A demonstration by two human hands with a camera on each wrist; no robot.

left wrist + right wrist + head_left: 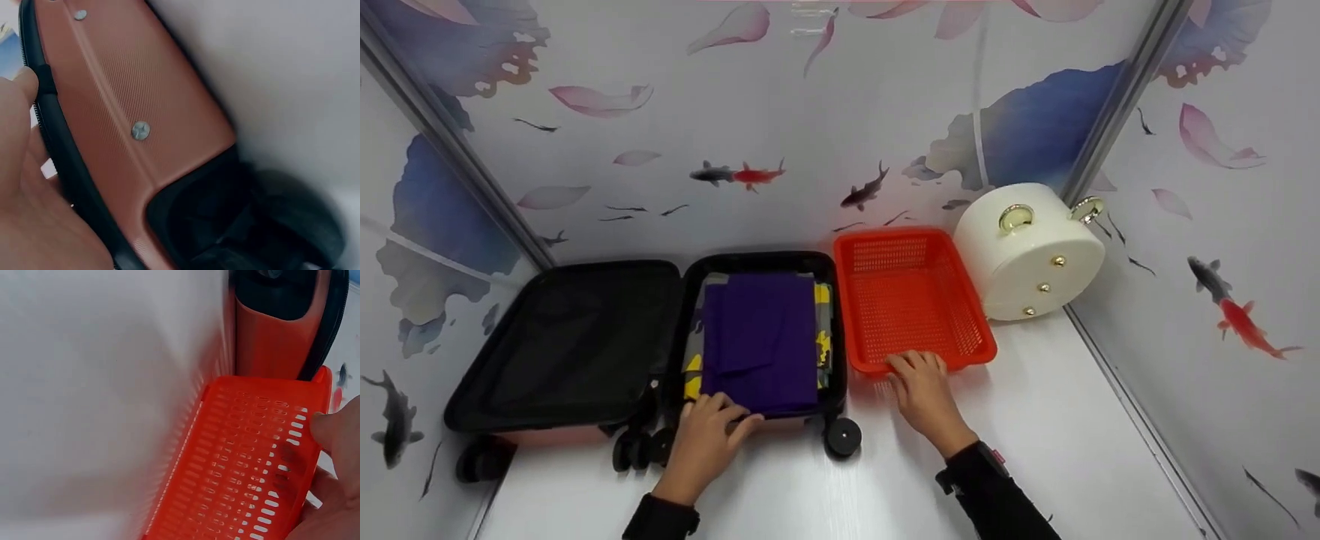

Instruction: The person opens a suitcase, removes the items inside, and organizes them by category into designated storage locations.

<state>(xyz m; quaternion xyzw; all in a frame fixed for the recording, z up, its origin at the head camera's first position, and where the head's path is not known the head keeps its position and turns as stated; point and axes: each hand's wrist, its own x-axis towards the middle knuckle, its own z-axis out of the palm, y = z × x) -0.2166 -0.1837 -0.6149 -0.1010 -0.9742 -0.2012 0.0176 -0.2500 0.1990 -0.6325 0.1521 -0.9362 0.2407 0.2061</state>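
My left hand (706, 439) is at the front rim of an open suitcase (841, 360), its fingers reaching over the edge. In the left wrist view the thumb touches the black zip edge (67, 149) above the pink ribbed shell (112, 101), with fingers behind it. Inside lies folded purple cloth (769, 337) over grey-and-yellow patterned cloth (823, 337). My right hand (926, 394) grips the front rim of a red perforated basket (915, 307). Its thumb lies outside the basket wall (253, 444) and its fingers inside. No items show in the basket.
The suitcase's black-lined lid (577, 345) lies open at the left. Black wheels (842, 437) stick out at the front. A white round case (1035, 255) with gold handles stands right of the basket, near the patterned wall (825, 112). Everything rests on a white tabletop (840, 502).
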